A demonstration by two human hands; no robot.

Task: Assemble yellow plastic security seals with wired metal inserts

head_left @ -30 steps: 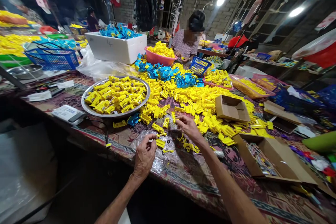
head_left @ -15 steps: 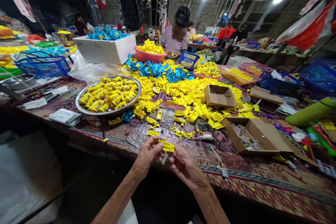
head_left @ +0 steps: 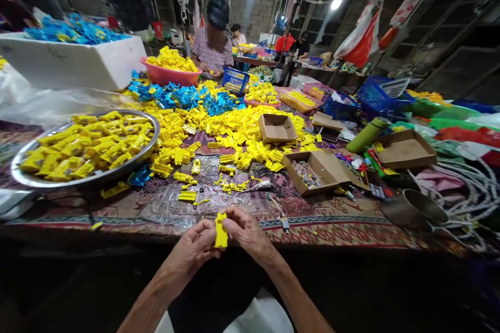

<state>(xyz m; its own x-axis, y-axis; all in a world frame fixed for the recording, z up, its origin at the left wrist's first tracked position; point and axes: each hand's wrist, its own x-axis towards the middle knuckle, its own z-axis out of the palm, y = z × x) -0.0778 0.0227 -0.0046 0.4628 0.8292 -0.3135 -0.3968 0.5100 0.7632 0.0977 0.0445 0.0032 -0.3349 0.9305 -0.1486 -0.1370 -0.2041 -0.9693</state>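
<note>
A small yellow plastic piece (head_left: 221,231) stands upright between my two hands, just in front of the table's near edge. My left hand (head_left: 194,248) is closed round its lower part, and the fingertips of my right hand (head_left: 245,234) pinch its top from the right. Loose yellow plastic parts (head_left: 230,185) lie on the patterned tablecloth (head_left: 324,218) just beyond my hands. A big heap of yellow pieces (head_left: 238,132) spreads over the middle of the table.
A round metal tray (head_left: 153,140) heaped with yellow pieces sits at left, open cardboard boxes (head_left: 328,165) at centre right. Blue pieces (head_left: 183,98), a pink basin (head_left: 172,76) and a white foam box (head_left: 74,65) lie farther back. A person (head_left: 213,41) sits across the table. A metal bowl (head_left: 414,208) stands right.
My hands came back from the table toward me and met on one yellow piece, which has turned from lying flat to upright. The view has swung to the right.
</note>
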